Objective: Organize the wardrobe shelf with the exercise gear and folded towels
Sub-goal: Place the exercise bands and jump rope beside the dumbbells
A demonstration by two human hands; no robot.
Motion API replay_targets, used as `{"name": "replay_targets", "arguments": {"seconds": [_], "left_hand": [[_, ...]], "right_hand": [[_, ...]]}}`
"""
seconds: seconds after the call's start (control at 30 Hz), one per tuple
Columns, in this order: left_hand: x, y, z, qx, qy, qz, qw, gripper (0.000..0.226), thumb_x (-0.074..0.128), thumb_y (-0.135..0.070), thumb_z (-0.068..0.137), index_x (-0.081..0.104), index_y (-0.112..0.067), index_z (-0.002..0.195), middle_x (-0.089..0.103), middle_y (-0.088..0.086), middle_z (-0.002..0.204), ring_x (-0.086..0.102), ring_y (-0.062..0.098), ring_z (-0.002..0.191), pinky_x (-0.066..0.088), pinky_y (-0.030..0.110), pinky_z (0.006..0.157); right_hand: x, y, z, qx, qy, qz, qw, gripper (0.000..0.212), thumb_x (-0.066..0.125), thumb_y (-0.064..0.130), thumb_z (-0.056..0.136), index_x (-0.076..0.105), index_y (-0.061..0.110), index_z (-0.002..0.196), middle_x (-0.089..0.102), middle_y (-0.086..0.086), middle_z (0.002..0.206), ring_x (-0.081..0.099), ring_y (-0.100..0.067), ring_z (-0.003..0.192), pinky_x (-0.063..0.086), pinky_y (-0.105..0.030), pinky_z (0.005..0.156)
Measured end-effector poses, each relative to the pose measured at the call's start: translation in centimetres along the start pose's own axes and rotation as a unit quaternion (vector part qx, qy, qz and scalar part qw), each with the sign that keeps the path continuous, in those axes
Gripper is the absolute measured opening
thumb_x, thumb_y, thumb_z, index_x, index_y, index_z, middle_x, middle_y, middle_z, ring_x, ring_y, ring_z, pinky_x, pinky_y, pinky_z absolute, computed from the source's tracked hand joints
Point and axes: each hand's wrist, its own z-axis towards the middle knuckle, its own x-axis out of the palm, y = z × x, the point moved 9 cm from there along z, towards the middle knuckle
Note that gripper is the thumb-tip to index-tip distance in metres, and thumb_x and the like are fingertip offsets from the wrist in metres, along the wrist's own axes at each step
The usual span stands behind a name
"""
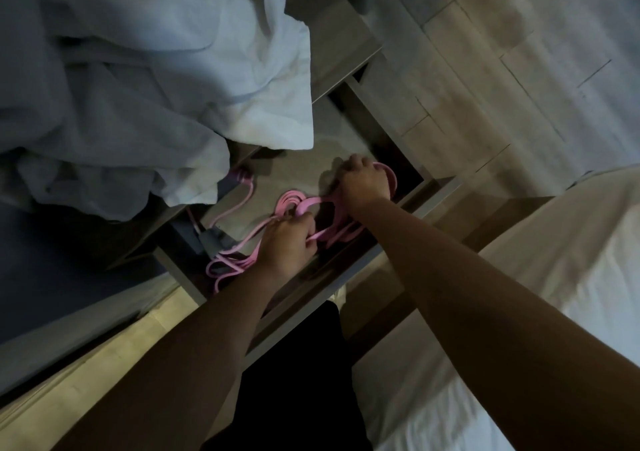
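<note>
A pink jump rope [239, 243] lies in loose coils inside an open grey drawer [301, 170] of the wardrobe. My left hand [285, 243] pinches several strands of the rope near the drawer's front. My right hand [363, 182] grips a bundle of pink loops at the drawer's right end. One pink handle [242, 175] pokes out under a crumpled white towel [166, 80] that hangs over the shelf above the drawer. A grey handle [211, 239] lies at the drawer's left side.
The drawer's front rail [332, 277] runs under both forearms. A bed with white sheets [561, 277] stands at the right. Wood-look floor [485, 70] lies beyond the drawer. A dark blue surface [52, 260] lies at the left.
</note>
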Motion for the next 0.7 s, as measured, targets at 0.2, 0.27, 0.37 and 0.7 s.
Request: {"name": "replay_targets", "arguments": {"seconds": [0.2,0.27,0.37,0.7], "left_hand": [[1.6,0.9,0.3,-0.028,0.026,-0.057,0.998,0.014,0.067,-0.013,0.082,0.059,-0.013,0.094,0.064,0.007,0.086,0.061,0.024,0.071,0.036,0.027,0.059],[1.9,1.2,0.3,-0.039,0.038,-0.076,0.996,0.017,0.065,-0.012,0.085,0.062,-0.011,0.102,0.064,0.007,0.089,0.061,0.022,0.070,0.041,0.027,0.058],[1.5,1.8,-0.1,-0.062,0.037,-0.116,0.991,0.011,0.061,-0.008,0.086,0.065,-0.009,0.096,0.060,0.004,0.076,0.060,0.023,0.062,0.040,0.026,0.053],[-4.3,0.3,-2.5,-0.134,-0.025,-0.263,0.955,0.027,0.058,-0.018,0.094,0.054,-0.007,0.069,0.050,0.007,0.059,0.044,0.014,0.054,0.029,0.024,0.051]], "right_hand": [[0.4,1.3,0.5,-0.061,-0.009,-0.150,0.987,0.068,0.074,0.035,0.079,0.047,0.023,0.140,0.038,-0.009,0.145,0.031,-0.034,0.135,0.027,-0.053,0.110],[0.3,1.2,0.7,-0.043,-0.021,-0.136,0.990,0.059,0.069,0.036,0.082,0.052,0.022,0.137,0.044,-0.009,0.141,0.036,-0.033,0.131,0.027,-0.049,0.109],[0.3,0.9,0.3,-0.029,-0.023,-0.110,0.993,0.046,0.065,0.033,0.085,0.059,0.019,0.129,0.049,-0.010,0.136,0.038,-0.034,0.129,0.027,-0.050,0.109],[-4.9,-2.8,-4.6,0.035,-0.168,0.128,0.977,0.025,0.049,0.029,0.098,0.069,0.023,0.112,0.059,0.002,0.127,0.045,-0.025,0.117,0.033,-0.040,0.093]]}}
